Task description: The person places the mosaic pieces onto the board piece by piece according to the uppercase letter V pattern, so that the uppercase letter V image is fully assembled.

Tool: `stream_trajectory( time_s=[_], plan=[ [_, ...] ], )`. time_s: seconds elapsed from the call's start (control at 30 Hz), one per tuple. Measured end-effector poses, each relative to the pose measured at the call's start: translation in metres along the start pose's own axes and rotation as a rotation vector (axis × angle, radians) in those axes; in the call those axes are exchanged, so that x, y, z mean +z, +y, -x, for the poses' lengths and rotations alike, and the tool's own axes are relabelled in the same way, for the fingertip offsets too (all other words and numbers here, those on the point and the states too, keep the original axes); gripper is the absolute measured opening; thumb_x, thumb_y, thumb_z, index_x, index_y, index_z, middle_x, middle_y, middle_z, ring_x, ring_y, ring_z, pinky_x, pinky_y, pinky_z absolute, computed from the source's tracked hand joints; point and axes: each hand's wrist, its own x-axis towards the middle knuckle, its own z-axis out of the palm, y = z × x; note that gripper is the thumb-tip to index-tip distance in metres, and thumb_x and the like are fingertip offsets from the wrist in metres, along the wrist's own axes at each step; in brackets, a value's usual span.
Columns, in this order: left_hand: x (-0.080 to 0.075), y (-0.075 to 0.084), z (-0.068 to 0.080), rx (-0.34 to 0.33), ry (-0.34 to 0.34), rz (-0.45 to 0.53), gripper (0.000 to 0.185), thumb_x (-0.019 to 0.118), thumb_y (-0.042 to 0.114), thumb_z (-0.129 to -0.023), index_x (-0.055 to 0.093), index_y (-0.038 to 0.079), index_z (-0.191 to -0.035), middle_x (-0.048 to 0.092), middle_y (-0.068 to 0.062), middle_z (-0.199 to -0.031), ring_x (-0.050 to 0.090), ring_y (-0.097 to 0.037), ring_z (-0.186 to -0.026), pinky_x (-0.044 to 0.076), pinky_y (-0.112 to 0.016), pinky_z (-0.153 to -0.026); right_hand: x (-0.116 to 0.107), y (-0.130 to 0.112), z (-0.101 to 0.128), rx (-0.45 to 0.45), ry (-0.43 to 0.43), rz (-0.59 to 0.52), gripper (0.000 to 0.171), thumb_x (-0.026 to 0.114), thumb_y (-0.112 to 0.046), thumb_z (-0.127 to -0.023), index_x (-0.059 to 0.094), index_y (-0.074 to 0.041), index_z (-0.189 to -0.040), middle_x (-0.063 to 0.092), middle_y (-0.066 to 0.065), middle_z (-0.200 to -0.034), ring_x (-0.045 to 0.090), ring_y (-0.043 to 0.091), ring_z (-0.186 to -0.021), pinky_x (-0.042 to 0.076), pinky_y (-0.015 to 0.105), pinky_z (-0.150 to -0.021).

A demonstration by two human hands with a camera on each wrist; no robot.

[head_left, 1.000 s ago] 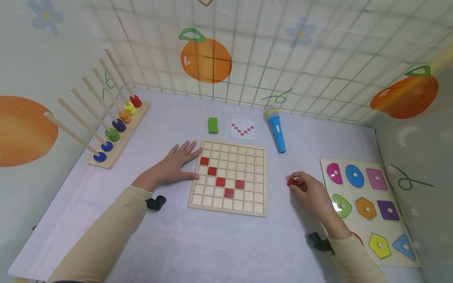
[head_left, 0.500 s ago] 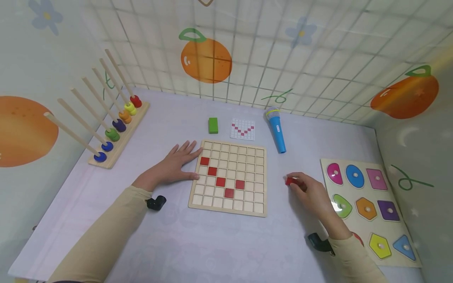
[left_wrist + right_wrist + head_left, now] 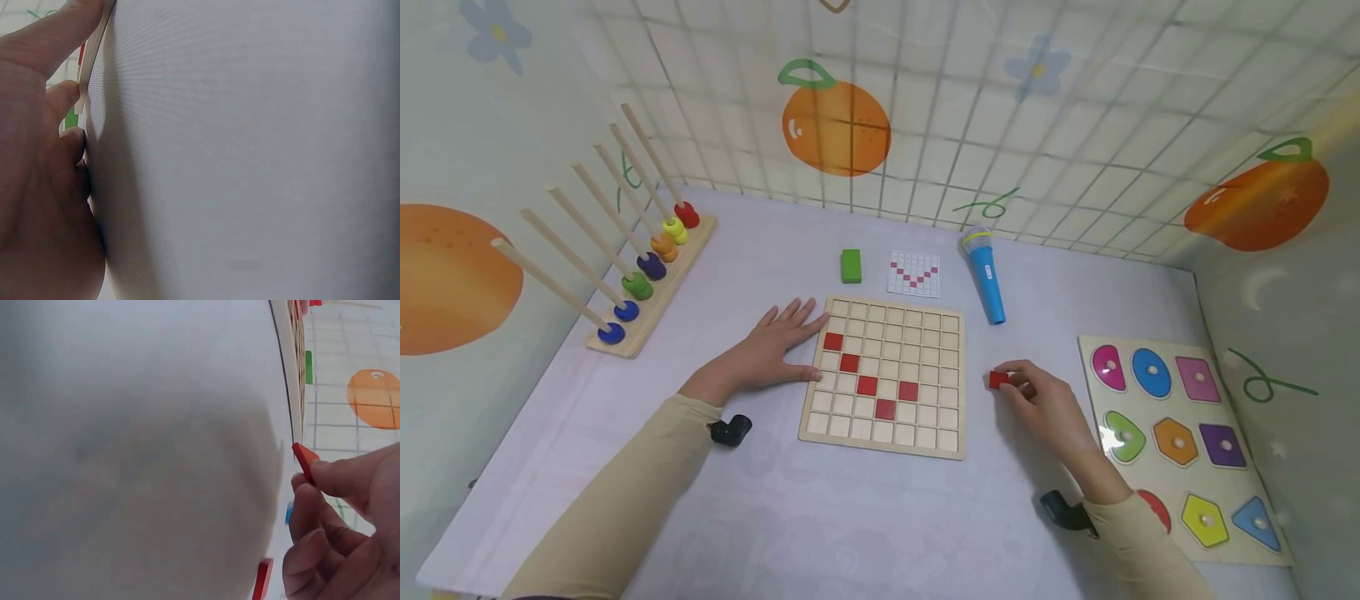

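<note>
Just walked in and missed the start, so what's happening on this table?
A person is filling a wooden grid board with red tiles; five already sit in it, forming part of a V like the one on the pattern card behind the board. The left hand lies flat against the board's left edge. The right hand pinches a red tile just right of the board, above the table.

A blue toy microphone [image 3: 985,275] is seen lying at the back of the table. Just left of it a small pattern card [image 3: 913,273] is laid flat, a green block [image 3: 851,265] beyond that, a peg rack with coloured rings [image 3: 643,275] far left. Well to the microphone's right, nearer the front edge, a shape puzzle board [image 3: 1180,433] is found.
</note>
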Motion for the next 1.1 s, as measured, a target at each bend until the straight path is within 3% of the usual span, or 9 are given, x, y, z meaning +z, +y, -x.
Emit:
stream_trajectory(
  time_s=[1.1],
  plan=[
    [0.0,-0.002,0.001,0.007,0.002,-0.007,0.1,0.071,0.063,-0.087,0.02,0.026,-0.164,0.0,-0.002,-0.172,-0.01,-0.023,-0.157,-0.008,-0.048,-0.126,0.032,-0.048,-0.021,-0.124,-0.084,-0.108,0.026,0.074,-0.021,-0.096,0.067,-0.018,-0.12,0.067,-0.001,-0.094,0.059,0.016,-0.076,0.054,0.026,-0.063]
  ],
)
